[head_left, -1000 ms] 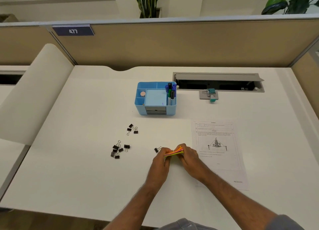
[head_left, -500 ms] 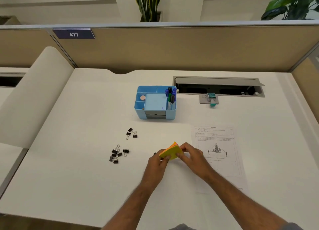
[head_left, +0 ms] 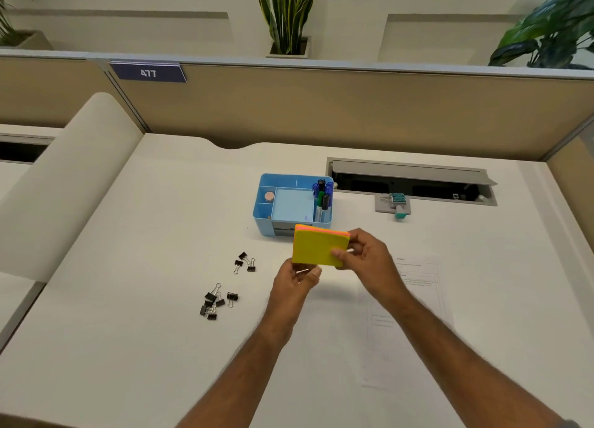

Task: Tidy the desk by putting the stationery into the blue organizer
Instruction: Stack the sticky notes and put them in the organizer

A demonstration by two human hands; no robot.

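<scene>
I hold the sticky notes (head_left: pixel 319 247) up in the air, just in front of the blue organizer (head_left: pixel 291 202). My left hand (head_left: pixel 295 278) pinches the bottom corner. My right hand (head_left: pixel 364 250) pinches the right edge. I think the pad should go flat into the big middle part. I should keep it level, go slow, and miss the pens (head_left: pixel 322 196). The clips (head_left: pixel 218 300) still wait on the desk (head_left: pixel 144 331).

Yellow-topped sticky-note pad (head_left: pixel 319 247) aloft, seemingly just before blue organizer (head_left: pixel 291 202).
</scene>
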